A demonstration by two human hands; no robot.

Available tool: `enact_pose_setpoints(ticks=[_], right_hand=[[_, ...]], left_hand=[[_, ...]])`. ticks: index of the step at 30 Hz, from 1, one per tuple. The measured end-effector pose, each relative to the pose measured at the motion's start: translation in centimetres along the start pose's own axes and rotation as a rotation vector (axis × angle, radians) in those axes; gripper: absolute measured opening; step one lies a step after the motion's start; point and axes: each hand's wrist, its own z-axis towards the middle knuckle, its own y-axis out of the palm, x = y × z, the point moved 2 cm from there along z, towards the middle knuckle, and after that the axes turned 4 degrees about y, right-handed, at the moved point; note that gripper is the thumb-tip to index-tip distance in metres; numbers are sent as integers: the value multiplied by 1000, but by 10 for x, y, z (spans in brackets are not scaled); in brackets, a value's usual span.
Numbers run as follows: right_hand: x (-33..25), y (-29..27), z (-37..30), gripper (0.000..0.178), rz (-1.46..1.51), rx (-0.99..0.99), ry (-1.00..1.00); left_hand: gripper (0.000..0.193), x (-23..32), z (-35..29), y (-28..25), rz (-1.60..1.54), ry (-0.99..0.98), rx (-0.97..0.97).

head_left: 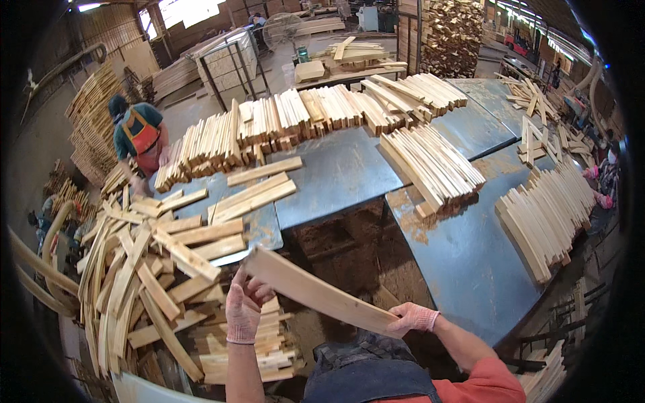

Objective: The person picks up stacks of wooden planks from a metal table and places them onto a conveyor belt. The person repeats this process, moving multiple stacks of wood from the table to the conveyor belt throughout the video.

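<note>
A long pale wooden board is held slantwise in front of me, above the gap between the tables. My right hand, in a light knitted glove, is closed round its near right end. At the far left end, my left hand, gloved too, has its index finger and thumb against the board, the other fingers loosely curled beneath. Left of that hand lies a jumbled heap of boards. Below it sits a rougher stack of boards.
Metal tables carry long rows of boards, a bundle and another row. A dark gap opens between them. A co-worker in a red apron stands far left; another person is at the right edge.
</note>
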Motion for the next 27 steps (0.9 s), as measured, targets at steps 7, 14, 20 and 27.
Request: enact_pose_setpoints(ticks=[7,14,20,27], right_hand=[[-147,-71,116,39,423,210,-245],[-253,-114,228,47,403,188,-197],[-319,-141,324,72,110,42,-289],[-338,-230,382,71,177,4,136]], left_hand=[[56,-151,107,92,584,-728,-172],[41,-189,158,72,370,-547,102],[27,-111,283,34,446,-304,324],[18,-11,487,-110,510,-108,468]])
